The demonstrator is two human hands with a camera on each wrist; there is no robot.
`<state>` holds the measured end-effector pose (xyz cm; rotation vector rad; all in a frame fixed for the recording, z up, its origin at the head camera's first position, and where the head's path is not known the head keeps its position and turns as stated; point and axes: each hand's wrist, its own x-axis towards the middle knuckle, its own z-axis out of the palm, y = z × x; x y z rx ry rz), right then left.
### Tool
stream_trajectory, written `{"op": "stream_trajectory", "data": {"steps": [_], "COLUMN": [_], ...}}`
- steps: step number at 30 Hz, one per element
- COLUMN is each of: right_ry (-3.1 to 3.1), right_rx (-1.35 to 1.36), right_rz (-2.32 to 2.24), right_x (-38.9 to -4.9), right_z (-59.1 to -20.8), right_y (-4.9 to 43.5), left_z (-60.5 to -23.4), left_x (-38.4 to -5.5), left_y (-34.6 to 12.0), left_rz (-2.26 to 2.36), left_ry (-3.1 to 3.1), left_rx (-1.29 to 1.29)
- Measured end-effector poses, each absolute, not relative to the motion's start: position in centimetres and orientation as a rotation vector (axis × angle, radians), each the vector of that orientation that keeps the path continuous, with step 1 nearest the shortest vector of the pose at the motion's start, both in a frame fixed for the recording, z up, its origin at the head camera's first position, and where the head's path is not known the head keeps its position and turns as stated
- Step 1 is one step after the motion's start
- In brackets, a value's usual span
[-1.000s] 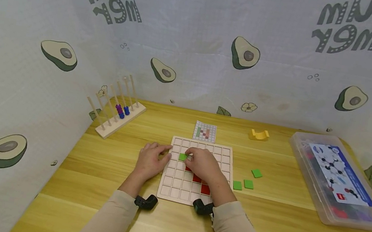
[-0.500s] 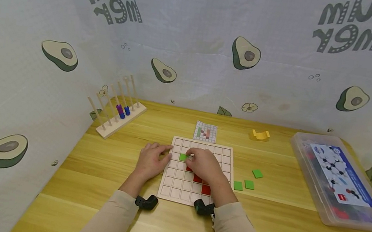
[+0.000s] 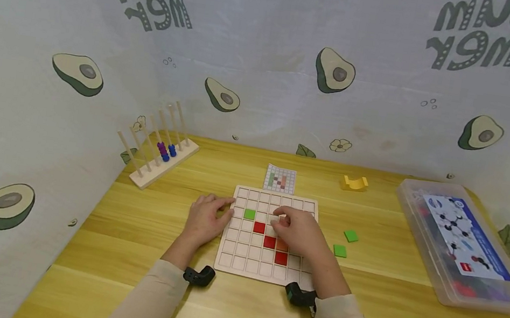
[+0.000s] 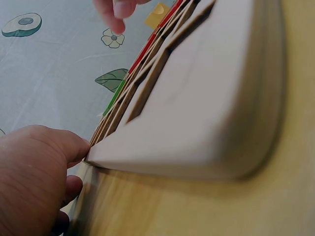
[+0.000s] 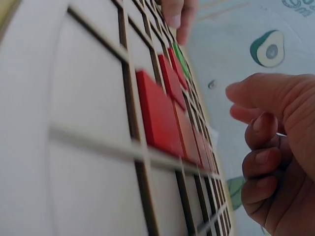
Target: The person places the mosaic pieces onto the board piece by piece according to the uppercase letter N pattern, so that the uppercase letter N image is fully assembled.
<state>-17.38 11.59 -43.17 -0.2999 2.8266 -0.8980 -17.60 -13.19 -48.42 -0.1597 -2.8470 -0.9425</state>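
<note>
In the head view, my left hand (image 3: 207,223) rests at the left edge of a wooden grid board (image 3: 226,263), thumb and index fingertips touching its side. My right hand (image 3: 296,230) hovers over the board's right half, fingers loosely curled and nothing between thumb and index in the right wrist view. One green square tile (image 3: 249,214) sits in a cell at the upper left. Red tiles (image 3: 259,227) step down diagonally from it, and an orange tile (image 3: 282,245) lies beside them, partly under my right hand. More orange tiles (image 5: 186,132) line up there in the right wrist view.
Two loose green tiles (image 3: 340,251) lie right of the board. A printed pattern card (image 3: 280,179) is behind it, with a yellow curved block (image 3: 354,184) farther right. A peg stand (image 3: 166,165) with beads stands back left; a plastic box (image 3: 468,243) lies at right.
My right hand has moved right, off the cells beside the green tile, uncovering a red tile. My right forearm now covers the spot of a third loose green tile. My left hand stays put.
</note>
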Motion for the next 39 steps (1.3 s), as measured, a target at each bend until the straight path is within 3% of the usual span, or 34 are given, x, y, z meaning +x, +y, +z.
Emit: {"op": "stream_trajectory", "data": {"steps": [39], "right_ry": [2.802], "right_rx": [0.075], "right_rz": [-0.891], "right_x": [-16.3], "right_z": [-44.2], "right_y": [26.6], "left_z": [-48.5], "left_x": [-17.6], "left_y": [-13.2], "left_rz": [-0.952], "left_ry": [-2.828], "left_rx": [-0.174]}}
